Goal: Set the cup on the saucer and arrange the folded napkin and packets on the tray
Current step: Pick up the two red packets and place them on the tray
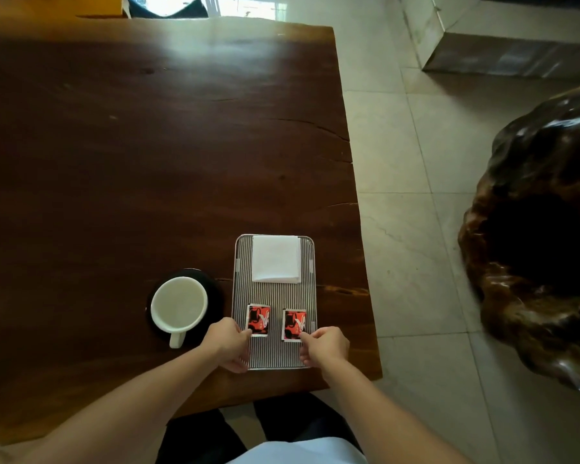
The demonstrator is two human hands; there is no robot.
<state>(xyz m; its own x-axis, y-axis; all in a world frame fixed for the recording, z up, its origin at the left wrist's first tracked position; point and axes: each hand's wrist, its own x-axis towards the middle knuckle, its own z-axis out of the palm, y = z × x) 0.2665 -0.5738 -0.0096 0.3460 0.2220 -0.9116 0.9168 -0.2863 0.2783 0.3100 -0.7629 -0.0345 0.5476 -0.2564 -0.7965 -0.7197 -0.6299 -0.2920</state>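
A white cup point(179, 303) stands on a black saucer point(215, 289), its handle pointing toward me. To its right lies a striped metal tray point(275, 296). A folded white napkin point(276, 258) rests on the tray's far end. Two red packets lie side by side on the near half: the left packet point(258, 319) and the right packet point(294, 324). My left hand point(227, 343) touches the left packet's near corner with its fingertips. My right hand point(325, 344) touches the right packet's near corner. Both hands are curled over the tray's near end.
The dark wooden table point(148, 162) ends just right of the tray, with tiled floor point(409, 229) beyond. A large dark carved wood stump point(536, 246) stands on the floor at the right. My legs show below the table's near edge.
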